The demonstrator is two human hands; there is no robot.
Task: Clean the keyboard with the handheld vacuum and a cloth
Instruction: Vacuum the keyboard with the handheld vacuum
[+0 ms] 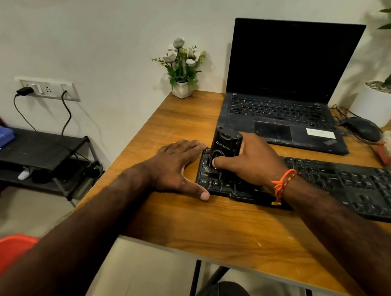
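One hand (250, 162) grips vacuum (228, 150); other hand (177, 165) lies flat beside keyboard (347, 188).

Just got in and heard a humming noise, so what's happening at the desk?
A person is cleaning a black keyboard on the wooden desk. Their right hand grips a small black handheld vacuum, held upright over the keyboard's left end. Their left hand lies flat at that end, thumb on the keyboard's corner. An open laptop sits behind, screen dark.
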